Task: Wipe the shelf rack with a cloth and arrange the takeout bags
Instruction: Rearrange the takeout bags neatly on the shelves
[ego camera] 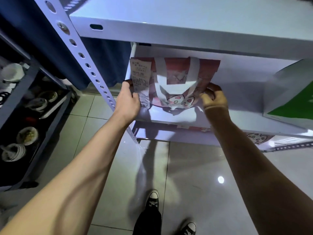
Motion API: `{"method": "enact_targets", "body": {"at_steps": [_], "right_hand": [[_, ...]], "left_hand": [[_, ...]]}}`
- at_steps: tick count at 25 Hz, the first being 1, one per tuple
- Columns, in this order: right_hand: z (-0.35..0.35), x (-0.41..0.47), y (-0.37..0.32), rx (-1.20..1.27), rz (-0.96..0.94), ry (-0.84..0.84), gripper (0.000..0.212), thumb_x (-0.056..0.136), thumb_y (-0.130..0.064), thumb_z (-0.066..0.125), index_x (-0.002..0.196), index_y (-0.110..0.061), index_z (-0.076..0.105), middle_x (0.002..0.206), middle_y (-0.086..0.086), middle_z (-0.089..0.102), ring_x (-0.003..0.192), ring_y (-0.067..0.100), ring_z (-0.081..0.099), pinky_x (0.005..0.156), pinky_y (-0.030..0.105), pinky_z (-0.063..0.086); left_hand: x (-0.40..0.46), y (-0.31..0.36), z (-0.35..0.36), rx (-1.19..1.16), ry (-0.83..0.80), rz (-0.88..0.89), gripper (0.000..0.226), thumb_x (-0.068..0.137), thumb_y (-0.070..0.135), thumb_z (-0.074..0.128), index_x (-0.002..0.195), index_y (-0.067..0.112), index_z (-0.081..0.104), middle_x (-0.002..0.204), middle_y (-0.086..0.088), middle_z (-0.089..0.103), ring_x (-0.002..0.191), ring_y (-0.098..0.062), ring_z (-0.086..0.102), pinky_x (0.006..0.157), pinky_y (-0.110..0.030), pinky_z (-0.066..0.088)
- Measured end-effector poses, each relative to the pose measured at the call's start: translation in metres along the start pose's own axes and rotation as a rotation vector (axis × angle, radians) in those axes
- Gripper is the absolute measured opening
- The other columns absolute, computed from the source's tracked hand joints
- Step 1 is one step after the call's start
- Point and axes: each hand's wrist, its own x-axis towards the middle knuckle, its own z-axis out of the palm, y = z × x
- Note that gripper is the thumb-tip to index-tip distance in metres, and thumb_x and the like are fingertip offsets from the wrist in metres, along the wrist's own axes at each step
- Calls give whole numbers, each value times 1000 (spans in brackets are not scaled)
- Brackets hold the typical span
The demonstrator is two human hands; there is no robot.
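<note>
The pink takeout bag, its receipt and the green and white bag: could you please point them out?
pink takeout bag [205,74], head view, upper right panel.
receipt [141,73], head view, middle of slip.
green and white bag [294,106], head view, green panel.

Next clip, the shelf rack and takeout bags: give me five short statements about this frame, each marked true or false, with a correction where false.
1. Both hands hold the pink takeout bag at its sides. True: left hand, right hand.
2. The pink bag stands on the floor. False: it is on a shelf of the rack.
3. A receipt is attached to the pink bag. True.
4. A green and white bag sits left of the pink bag. False: it is to its right.
5. One hand holds a cloth. False: no cloth is visible.
</note>
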Motion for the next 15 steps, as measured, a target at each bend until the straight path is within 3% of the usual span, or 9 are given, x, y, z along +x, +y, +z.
{"method": "enact_targets", "body": {"at_steps": [3,7,9,11,13,15], "right_hand": [[-19,-23,10,15,-36,58,24,94,9,51,111,-4,62,74,-16,61,58,-14,56,61,3,41],[-50,-64,13,54,-79,93,17,96,3,58,111,-2,64,85,-7,67,66,-11,65,61,7,49],[-71,-88,8,111,-66,99,13,97,1,60,108,-2,64,89,3,72,71,0,70,62,17,56],[-93,-112,1,147,-10,98,10,98,-3,61,107,-5,63,92,4,76,74,12,74,62,25,60],[-119,-139,-10,134,25,92,11,99,-8,61,108,-13,64,85,-10,77,72,9,75,55,22,59],[-145,-162,-27,109,36,93,14,99,-12,60,111,-17,64,87,-9,76,72,10,76,53,25,61]], "left_hand": [[-31,-5,3,-7,15,61,37,97,7,36,131,15,49,124,0,63,112,-20,58,89,-24,41],[-81,-7,3,-11,44,42,35,98,11,37,128,23,53,121,3,66,106,-16,61,77,-13,45],[-111,-1,0,-52,50,32,31,100,14,41,124,26,55,118,1,69,107,-22,64,86,-28,54],[-144,11,-5,-71,68,20,26,100,16,45,121,28,57,106,0,71,97,-23,67,85,-44,57],[-182,30,-12,-89,81,11,23,101,19,47,118,33,56,104,1,70,91,-17,68,78,-46,59],[-217,54,-21,-117,93,8,21,102,23,47,116,37,55,109,2,68,94,-13,67,74,-44,61]]}}
